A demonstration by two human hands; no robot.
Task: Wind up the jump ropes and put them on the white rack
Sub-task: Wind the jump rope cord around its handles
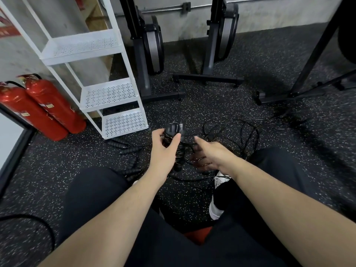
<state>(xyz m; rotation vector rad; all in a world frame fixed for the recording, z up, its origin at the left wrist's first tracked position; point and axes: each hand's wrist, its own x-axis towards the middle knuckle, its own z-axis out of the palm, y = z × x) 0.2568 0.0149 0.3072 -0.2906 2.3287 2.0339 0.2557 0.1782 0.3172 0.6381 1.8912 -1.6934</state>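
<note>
A: What do the hands have?

B: The left hand, at the centre of the frame, curls round a pair of black handles with thin rope wound about them. The thumb lies across the front.

A: And the other?

B: The right hand is just to the right of it, fingers bent near the wound rope. It is blurred, so I cannot tell whether it pinches the rope or not.

A: Where is the rest of the rope?

B: A loose tangle of rope lies on the speckled floor, right of centre, beyond the hands. More black handles lie on the floor left of the left hand, near the foot of the rack.

A: The rack?

B: The white rack stands at the upper left, with perforated shelves. Two red extinguishers lean beside it at the left edge. Dark machine frames stand along the wall at the top.
</note>
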